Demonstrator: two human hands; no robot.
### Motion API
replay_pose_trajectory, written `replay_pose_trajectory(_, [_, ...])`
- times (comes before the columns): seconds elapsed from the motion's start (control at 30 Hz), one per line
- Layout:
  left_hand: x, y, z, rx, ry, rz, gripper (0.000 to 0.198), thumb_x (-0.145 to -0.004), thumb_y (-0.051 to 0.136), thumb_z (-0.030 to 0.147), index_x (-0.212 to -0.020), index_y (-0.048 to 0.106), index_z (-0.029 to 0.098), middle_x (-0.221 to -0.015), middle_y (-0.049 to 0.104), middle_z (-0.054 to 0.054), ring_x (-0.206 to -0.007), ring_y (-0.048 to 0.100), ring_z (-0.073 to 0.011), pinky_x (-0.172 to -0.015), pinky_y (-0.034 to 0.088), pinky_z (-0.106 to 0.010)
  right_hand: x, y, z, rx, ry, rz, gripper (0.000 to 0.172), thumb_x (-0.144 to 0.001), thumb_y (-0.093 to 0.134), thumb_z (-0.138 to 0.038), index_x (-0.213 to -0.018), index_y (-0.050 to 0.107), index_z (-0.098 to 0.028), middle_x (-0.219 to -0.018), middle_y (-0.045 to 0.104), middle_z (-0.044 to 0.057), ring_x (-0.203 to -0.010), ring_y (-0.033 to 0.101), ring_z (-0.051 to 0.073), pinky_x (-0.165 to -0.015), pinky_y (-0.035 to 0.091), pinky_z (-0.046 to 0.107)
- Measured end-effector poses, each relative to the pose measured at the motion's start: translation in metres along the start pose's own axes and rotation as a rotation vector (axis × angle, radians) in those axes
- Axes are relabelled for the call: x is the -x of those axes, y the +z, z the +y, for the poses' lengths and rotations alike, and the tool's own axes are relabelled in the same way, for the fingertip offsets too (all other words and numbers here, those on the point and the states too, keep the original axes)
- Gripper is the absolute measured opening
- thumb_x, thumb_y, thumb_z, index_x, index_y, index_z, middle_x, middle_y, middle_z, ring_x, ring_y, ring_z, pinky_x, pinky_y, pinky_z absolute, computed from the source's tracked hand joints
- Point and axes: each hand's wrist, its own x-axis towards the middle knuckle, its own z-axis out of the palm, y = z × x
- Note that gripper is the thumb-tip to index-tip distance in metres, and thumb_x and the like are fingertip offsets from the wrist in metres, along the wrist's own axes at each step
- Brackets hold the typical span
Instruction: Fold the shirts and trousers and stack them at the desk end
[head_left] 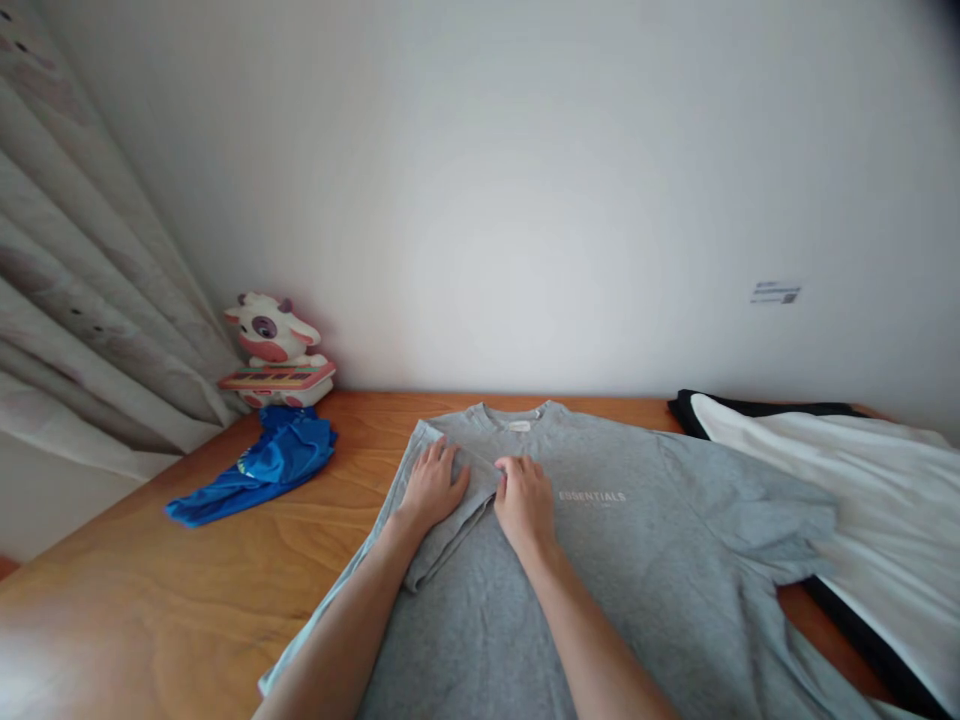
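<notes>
A grey T-shirt with "ESSENTIALS" lettering lies front side up on the wooden table, collar towards the wall. Its left side and sleeve are folded inward over the chest, while the right sleeve stays spread out. My left hand lies flat on the folded sleeve, fingers stretched out. At the sleeve's inner corner my right hand pinches the grey fabric between thumb and fingers.
A crumpled blue garment lies at the left, before a cow-shaped toy keyboard. White and black clothing lies at the right. A curtain hangs on the left; the wall bounds the wooden table behind.
</notes>
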Motion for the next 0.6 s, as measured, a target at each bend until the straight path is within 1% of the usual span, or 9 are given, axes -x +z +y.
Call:
replay_pose_trajectory(0.07, [0.000,-0.002,0.001,0.035,0.075,0.006,0.042,-0.099,0.048,0.035,-0.134,0.061,0.016,-0.147,0.057,-0.016,-0.136,0.054,-0.0297,-0.116,0.041,-0.042,0.001,-0.006,-0.005,-0.007,-0.050,-0.014,0.025,-0.093,0.049,-0.012,-0.108,0.067,-0.021,-0.109,0.069,0.010,-0.104,0.061,0.027,-0.087,0.042,0.037])
replay_pose_trajectory(0.1, [0.000,-0.002,0.000,0.048,0.109,-0.006,0.041,-0.100,0.047,0.034,-0.133,0.062,0.016,-0.145,0.059,-0.015,-0.136,0.054,-0.0286,-0.116,0.041,-0.041,0.001,-0.008,-0.008,-0.015,-0.080,-0.026,0.023,-0.095,0.050,-0.014,-0.108,0.067,-0.022,-0.110,0.068,0.009,-0.105,0.060,0.026,-0.089,0.042,0.036])
replay_pose_trajectory(0.13, [0.000,-0.001,0.000,0.052,0.135,-0.025,0.041,-0.101,0.046,0.035,-0.134,0.061,0.016,-0.146,0.058,-0.015,-0.138,0.053,-0.0283,-0.118,0.039,-0.042,0.002,-0.009,-0.011,-0.023,-0.110,-0.042,0.021,-0.095,0.051,-0.017,-0.108,0.067,-0.023,-0.111,0.068,0.008,-0.106,0.060,0.025,-0.091,0.042,0.036])
replay_pose_trajectory(0.2, [0.000,0.003,-0.003,0.033,0.166,-0.075,0.046,-0.102,0.045,0.038,-0.141,0.057,0.015,-0.153,0.053,-0.016,-0.144,0.046,-0.0291,-0.122,0.034,-0.045,0.005,-0.008,-0.014,-0.029,-0.147,-0.080,0.018,-0.095,0.056,-0.020,-0.108,0.067,-0.024,-0.110,0.069,0.007,-0.106,0.060,0.024,-0.091,0.042,0.036])
replay_pose_trajectory(0.27, [-0.001,0.008,-0.007,-0.003,0.188,-0.112,0.053,-0.103,0.043,0.041,-0.147,0.051,0.013,-0.159,0.044,-0.018,-0.150,0.038,-0.0305,-0.124,0.029,-0.049,0.007,-0.005,-0.015,-0.023,-0.145,-0.111,0.017,-0.092,0.060,-0.020,-0.106,0.068,-0.022,-0.108,0.069,0.008,-0.104,0.061,0.025,-0.088,0.044,0.036])
replay_pose_trajectory(0.33, [-0.002,0.012,-0.011,-0.022,0.213,-0.125,0.055,-0.104,0.041,0.043,-0.149,0.048,0.012,-0.161,0.041,-0.020,-0.151,0.035,-0.0315,-0.123,0.028,-0.052,0.009,-0.001,-0.013,-0.017,-0.126,-0.128,0.017,-0.090,0.062,-0.020,-0.106,0.069,-0.021,-0.108,0.069,0.008,-0.104,0.061,0.026,-0.087,0.045,0.037])
replay_pose_trajectory(0.47, [-0.003,0.013,-0.015,-0.010,0.246,-0.110,0.056,-0.105,0.037,0.045,-0.150,0.047,0.013,-0.160,0.042,-0.020,-0.151,0.036,-0.0315,-0.122,0.030,-0.055,0.011,0.003,-0.010,-0.021,-0.107,-0.140,0.017,-0.092,0.062,-0.022,-0.107,0.069,-0.021,-0.111,0.067,0.008,-0.106,0.060,0.026,-0.090,0.045,0.037])
replay_pose_trajectory(0.6, [-0.002,0.011,-0.012,0.015,0.212,-0.098,0.056,-0.104,0.041,0.047,-0.148,0.050,0.015,-0.159,0.043,-0.019,-0.150,0.037,-0.0309,-0.122,0.030,-0.053,0.011,0.001,-0.009,-0.024,-0.101,-0.147,0.017,-0.092,0.061,-0.022,-0.107,0.069,-0.021,-0.111,0.067,0.008,-0.107,0.060,0.025,-0.092,0.045,0.036])
